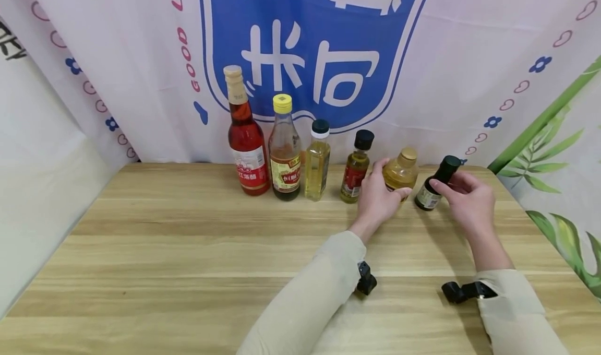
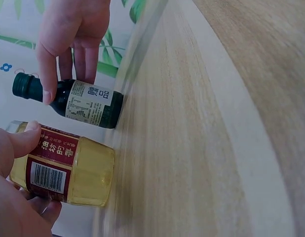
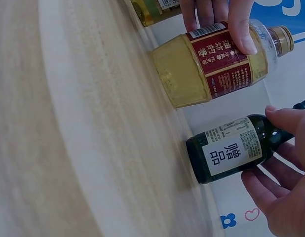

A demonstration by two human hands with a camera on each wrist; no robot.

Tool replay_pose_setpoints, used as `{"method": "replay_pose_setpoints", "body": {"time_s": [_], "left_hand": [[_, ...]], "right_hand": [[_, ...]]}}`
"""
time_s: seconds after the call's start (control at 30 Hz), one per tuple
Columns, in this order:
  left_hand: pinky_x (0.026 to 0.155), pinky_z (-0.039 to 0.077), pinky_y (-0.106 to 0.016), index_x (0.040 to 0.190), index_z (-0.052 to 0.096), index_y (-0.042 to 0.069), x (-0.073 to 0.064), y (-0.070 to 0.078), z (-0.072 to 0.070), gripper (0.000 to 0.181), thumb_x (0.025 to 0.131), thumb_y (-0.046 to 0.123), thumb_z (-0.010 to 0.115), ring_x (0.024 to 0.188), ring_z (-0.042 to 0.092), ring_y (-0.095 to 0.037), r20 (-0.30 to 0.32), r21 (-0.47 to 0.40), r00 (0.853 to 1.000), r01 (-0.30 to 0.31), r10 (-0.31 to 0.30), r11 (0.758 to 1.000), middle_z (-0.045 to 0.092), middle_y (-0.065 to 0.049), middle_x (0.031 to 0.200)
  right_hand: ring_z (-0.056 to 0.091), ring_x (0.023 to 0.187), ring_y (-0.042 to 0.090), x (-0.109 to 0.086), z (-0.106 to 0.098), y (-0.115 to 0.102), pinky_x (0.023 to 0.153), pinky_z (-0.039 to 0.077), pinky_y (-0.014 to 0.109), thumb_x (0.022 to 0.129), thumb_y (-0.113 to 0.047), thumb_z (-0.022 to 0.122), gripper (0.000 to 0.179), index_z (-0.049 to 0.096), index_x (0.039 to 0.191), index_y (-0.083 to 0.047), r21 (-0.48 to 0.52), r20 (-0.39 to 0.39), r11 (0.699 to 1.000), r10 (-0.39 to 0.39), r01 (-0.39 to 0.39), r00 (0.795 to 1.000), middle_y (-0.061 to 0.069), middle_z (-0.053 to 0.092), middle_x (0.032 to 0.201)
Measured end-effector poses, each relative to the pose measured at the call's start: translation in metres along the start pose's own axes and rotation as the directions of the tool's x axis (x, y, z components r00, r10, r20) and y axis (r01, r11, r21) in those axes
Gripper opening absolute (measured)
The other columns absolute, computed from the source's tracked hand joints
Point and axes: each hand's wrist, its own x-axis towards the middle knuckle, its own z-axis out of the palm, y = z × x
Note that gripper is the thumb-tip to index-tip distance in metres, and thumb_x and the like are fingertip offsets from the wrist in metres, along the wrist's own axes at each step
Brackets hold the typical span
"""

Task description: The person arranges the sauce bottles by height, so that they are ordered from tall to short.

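Observation:
My left hand (image 1: 379, 198) grips a squat, clear bottle of yellow oil (image 1: 401, 175) with thumb and fingers round its sides. Its dark red label with a barcode (image 2: 48, 177) shows in the left wrist view. To the right, my right hand (image 1: 473, 201) holds a small dark green bottle (image 1: 428, 194) by its neck and shoulder, thumb on one side and fingers on the other. A white label (image 3: 232, 152) wraps that bottle. Both bottles stand side by side with a small gap, their bases right at the tabletop near its back edge.
Left of my hands, along the back, stand a tall red vinegar bottle (image 1: 249, 151), a yellow-capped bottle (image 1: 285, 156), a slim oil bottle (image 1: 317, 162) and a black-capped bottle (image 1: 355, 169). A printed curtain (image 1: 155, 83) hangs behind the wooden table (image 1: 188, 271).

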Motion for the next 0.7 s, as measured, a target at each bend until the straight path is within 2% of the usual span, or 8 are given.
{"method": "replay_pose_setpoints", "body": {"time_s": [0.3,0.57,0.7], "left_hand": [[0.108,0.056,-0.040,0.157,0.048,0.024,-0.0002,0.0002,0.0015,0.081,0.087,0.030,0.089,0.128,0.069,-0.025,0.001,0.009,1.000,0.001,-0.001,1.000,0.070,-0.006,0.143],[0.109,0.056,-0.038,0.155,0.049,0.024,-0.0010,0.0009,0.0024,0.080,0.087,0.029,0.090,0.129,0.068,-0.023,-0.004,0.006,1.000,0.000,0.000,1.000,0.070,-0.004,0.143],[0.109,0.056,-0.038,0.156,0.049,0.024,-0.0016,0.0007,0.0012,0.079,0.087,0.029,0.090,0.129,0.068,-0.023,-0.006,0.005,1.000,-0.001,0.001,1.000,0.070,-0.004,0.143]], "right_hand": [[0.059,0.091,-0.014,-0.0006,-0.0015,0.0043,0.074,0.050,0.004,0.092,-0.047,0.082,0.061,0.067,0.138,-0.009,-0.007,0.021,1.000,0.018,-0.017,1.000,-0.034,0.060,0.091],[0.059,0.093,-0.014,-0.0006,-0.0031,0.0067,0.076,0.050,0.003,0.091,-0.045,0.083,0.062,0.066,0.139,-0.010,-0.007,0.040,1.000,0.016,-0.016,0.999,-0.035,0.060,0.091],[0.059,0.094,-0.013,-0.0006,-0.0028,0.0055,0.077,0.050,0.003,0.091,-0.049,0.082,0.066,0.065,0.142,-0.011,-0.024,0.052,1.000,0.015,-0.014,0.999,-0.032,0.060,0.096]]}}
